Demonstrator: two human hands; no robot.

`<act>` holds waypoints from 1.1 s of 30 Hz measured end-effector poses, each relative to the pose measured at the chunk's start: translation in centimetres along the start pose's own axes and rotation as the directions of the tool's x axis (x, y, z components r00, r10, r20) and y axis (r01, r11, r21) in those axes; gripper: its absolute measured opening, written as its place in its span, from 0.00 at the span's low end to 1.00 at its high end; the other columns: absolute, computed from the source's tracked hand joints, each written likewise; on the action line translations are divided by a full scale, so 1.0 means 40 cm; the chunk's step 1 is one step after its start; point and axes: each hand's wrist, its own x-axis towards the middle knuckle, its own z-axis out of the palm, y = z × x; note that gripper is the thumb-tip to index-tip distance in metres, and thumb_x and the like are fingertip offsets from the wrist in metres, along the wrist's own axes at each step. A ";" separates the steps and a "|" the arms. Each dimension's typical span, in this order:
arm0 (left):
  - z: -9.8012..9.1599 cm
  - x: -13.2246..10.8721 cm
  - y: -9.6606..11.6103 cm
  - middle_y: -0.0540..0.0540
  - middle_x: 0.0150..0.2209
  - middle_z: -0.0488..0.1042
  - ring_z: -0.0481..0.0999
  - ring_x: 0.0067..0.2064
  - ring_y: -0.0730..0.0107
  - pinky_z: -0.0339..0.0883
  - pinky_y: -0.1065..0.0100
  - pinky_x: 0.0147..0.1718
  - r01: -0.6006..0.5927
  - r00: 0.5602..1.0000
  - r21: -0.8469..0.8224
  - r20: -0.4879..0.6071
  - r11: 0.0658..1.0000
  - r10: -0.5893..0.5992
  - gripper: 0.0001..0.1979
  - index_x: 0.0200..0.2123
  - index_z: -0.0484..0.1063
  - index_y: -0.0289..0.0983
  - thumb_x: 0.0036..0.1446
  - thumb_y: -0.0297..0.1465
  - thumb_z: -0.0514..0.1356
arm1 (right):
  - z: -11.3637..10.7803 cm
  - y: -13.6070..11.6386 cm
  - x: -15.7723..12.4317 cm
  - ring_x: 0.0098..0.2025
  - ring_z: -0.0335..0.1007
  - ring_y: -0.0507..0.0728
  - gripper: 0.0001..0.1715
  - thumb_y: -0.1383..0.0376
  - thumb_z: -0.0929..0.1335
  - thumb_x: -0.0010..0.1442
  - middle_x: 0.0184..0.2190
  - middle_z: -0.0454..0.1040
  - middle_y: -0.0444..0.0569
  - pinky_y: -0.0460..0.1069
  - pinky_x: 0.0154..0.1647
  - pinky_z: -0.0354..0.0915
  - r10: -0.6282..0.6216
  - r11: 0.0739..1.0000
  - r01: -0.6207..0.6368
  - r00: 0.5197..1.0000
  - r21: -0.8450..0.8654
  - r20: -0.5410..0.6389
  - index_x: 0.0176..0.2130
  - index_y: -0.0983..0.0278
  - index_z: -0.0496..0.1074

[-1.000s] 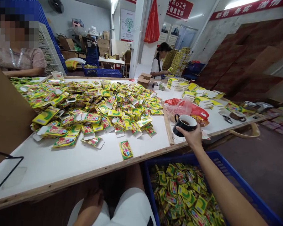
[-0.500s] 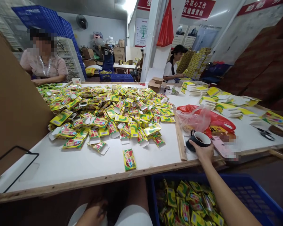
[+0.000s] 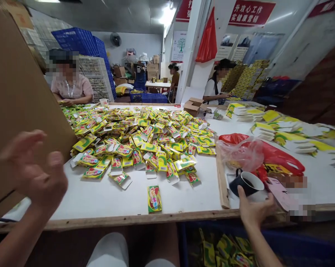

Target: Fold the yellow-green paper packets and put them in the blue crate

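Observation:
My left hand (image 3: 38, 178) is raised over the left side of the white table, near the large cardboard panel (image 3: 25, 104). It is blurred, with fingers and thumb apart and nothing in it. At the right, a dark mug (image 3: 242, 185) with a white inside and dark liquid stands upright on the table. My right hand (image 3: 255, 209) is just in front of it, thumb and fingers spread. The thumb overlaps the mug's side; whether it touches, I cannot tell. One small yellow-green carton (image 3: 154, 199) lies alone near the table's front edge, before a big heap of similar cartons (image 3: 145, 141).
A wooden strip (image 3: 222, 181) divides the table. Beyond the mug are a red plastic bag (image 3: 278, 154) and a pink phone-like item (image 3: 278, 193). Flat yellow-white packaging (image 3: 292, 141) lies behind. Below the edge is a blue crate (image 3: 303, 244) with cartons. Co-workers sit behind the table.
My left hand has risen from my lap to above the table's left side. The right hand's fingers have come off the mug and spread. The view has shifted slightly.

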 end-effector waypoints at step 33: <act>0.068 -0.415 -0.367 0.41 0.63 0.45 0.38 0.64 0.43 0.44 0.50 0.57 0.000 0.359 0.411 0.851 0.912 -0.383 0.33 0.60 0.59 0.45 0.53 0.51 0.52 | 0.124 -0.444 -0.375 0.60 0.45 0.67 0.34 0.46 0.63 0.55 0.57 0.52 0.56 0.62 0.56 0.48 -0.277 0.937 0.347 0.805 -0.038 0.525 0.57 0.56 0.63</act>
